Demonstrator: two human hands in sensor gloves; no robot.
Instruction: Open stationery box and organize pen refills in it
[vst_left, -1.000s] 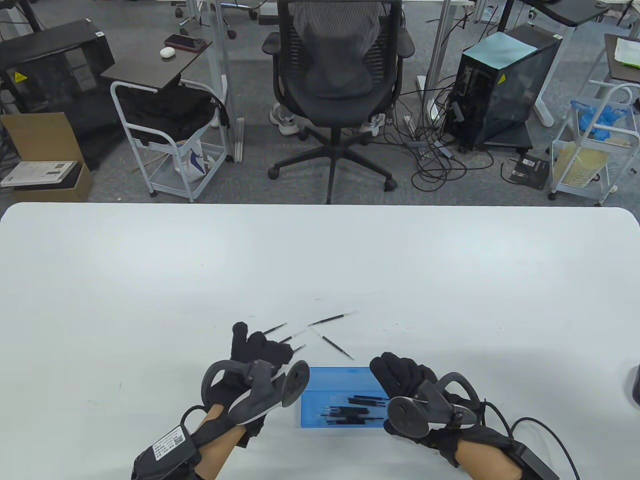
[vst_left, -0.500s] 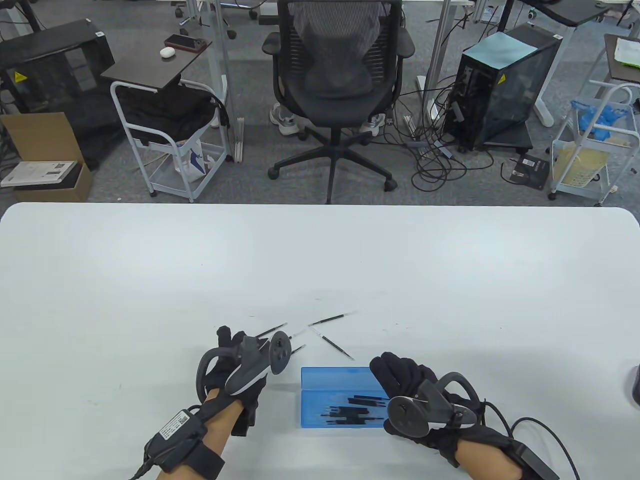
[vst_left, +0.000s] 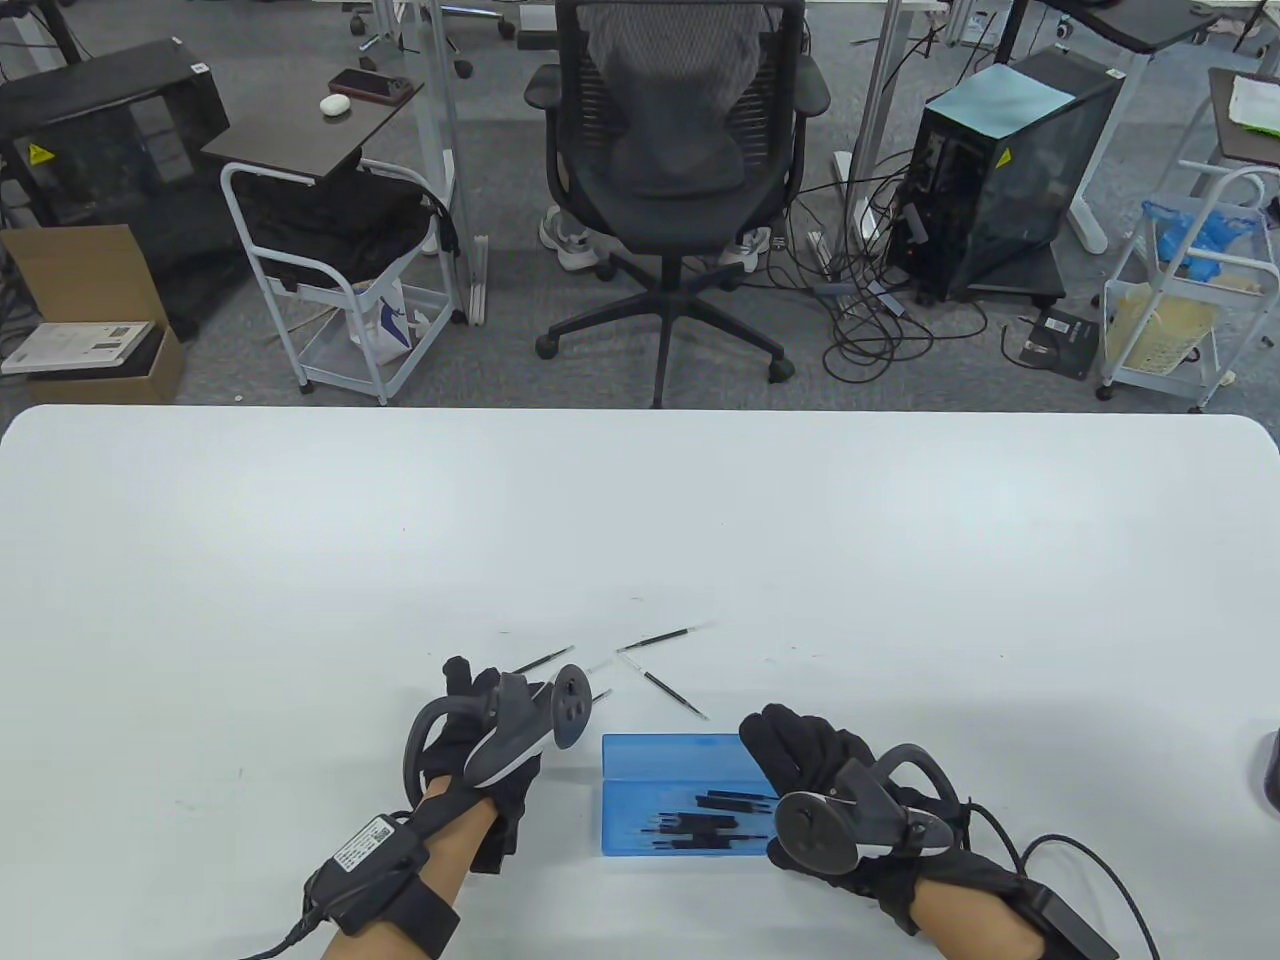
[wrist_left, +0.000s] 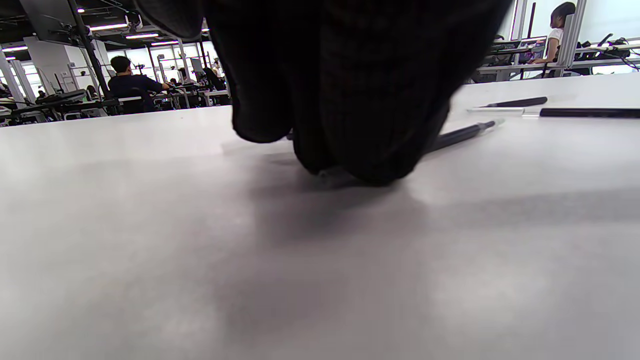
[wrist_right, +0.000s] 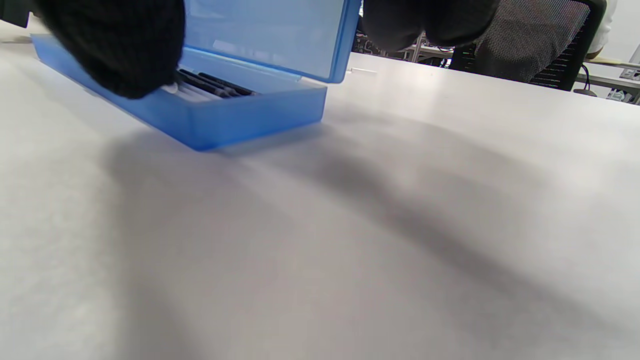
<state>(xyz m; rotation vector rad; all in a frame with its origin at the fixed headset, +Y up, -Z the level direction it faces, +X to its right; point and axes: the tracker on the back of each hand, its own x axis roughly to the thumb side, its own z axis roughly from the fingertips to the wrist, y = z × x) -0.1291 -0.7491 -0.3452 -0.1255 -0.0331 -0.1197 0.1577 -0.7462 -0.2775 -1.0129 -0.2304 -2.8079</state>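
Observation:
The blue stationery box (vst_left: 640, 790) lies open near the table's front edge, and several black pen refills (vst_left: 710, 825) lie inside it. My right hand (vst_left: 790, 745) holds the box at its right end, with the thumb (wrist_right: 125, 50) down at the tray and fingers (wrist_right: 430, 20) over the raised lid (wrist_right: 270, 35). Left of the box, my left hand (vst_left: 470, 690) is down on the table. Its bunched fingertips (wrist_left: 350, 165) close on a loose refill (wrist_left: 460, 134) that sticks out from under them. More loose refills (vst_left: 655, 637) lie just beyond the box.
The white table (vst_left: 640, 520) stretches far beyond the hands. A black office chair (vst_left: 680, 170) stands behind its far edge. A dark object (vst_left: 1270, 765) shows at the right edge of the table.
My left hand has swung left, away from the box, and dropped its fingertips onto the loose refills. The right hand and the box have stayed put.

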